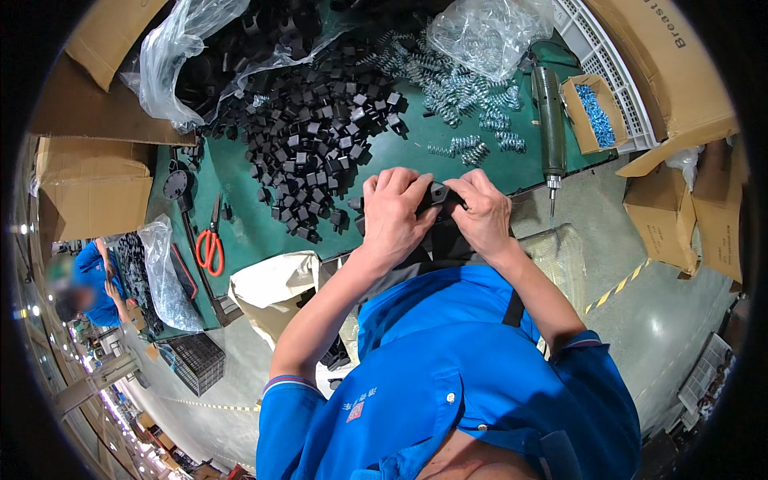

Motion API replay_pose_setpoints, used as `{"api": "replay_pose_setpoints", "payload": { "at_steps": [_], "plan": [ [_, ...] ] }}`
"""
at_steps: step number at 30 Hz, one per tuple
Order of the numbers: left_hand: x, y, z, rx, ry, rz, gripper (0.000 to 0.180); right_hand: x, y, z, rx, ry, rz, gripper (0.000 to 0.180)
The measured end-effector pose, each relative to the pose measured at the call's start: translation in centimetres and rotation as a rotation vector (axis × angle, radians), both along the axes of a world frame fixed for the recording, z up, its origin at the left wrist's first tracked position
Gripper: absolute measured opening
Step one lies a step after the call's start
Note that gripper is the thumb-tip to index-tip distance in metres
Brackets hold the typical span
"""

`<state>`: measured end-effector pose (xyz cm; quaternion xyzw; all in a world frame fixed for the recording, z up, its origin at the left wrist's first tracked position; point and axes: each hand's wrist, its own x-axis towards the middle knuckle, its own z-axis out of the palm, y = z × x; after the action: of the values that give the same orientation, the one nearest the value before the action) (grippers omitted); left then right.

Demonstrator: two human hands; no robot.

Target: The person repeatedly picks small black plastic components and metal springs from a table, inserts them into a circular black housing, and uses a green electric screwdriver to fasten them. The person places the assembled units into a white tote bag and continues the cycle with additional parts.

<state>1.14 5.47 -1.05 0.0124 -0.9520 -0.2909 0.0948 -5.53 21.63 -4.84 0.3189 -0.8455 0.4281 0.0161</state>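
Both hands meet at the near edge of the green table (232, 172). My left hand (394, 210) is closed on a black plastic part (437, 194), its thumb and fingers wrapped round it. From the other side my right hand (485, 206) pinches the same part, its fingers bent against it. Much of the part is hidden by my fingers, so its full shape does not show. Just beyond my left hand lies a large heap of small black plastic blocks (320, 152). Metal coil springs (460, 88) are piled beyond my right hand.
Red-handled scissors (210, 252) lie at the left. A dark green electric screwdriver (550, 120) rests at the right beside a small box of blue screws (594, 116). Clear plastic bags (488, 36) and cardboard boxes (92, 188) surround the table. Another person (96, 280) works at far left.
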Motion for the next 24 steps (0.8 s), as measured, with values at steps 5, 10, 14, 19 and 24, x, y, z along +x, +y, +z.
{"api": "replay_pose_setpoints", "payload": {
  "at_steps": [5,10,14,19,24],
  "plan": [
    [-0.6,0.2,-1.0,-0.050,-0.049,-0.042,0.042,-0.1,0.1,-1.4,0.042,0.011,-0.016,0.024],
    [-1.1,-0.1,0.1,-0.052,-0.245,-0.112,0.040,-0.2,0.5,-1.5,0.040,0.074,0.031,0.026],
    [-1.4,0.9,0.3,-0.221,-0.271,-0.113,0.038,-1.0,1.1,0.1,0.163,0.074,0.113,0.022],
    [-2.2,1.9,0.4,-0.421,-0.268,-0.148,0.036,-8.1,6.5,6.3,0.391,0.069,-0.354,0.045],
    [-2.6,1.9,0.1,-0.424,-0.246,-0.167,0.029,-13.5,7.0,3.4,0.813,0.013,-0.436,0.092]
  ]
}}
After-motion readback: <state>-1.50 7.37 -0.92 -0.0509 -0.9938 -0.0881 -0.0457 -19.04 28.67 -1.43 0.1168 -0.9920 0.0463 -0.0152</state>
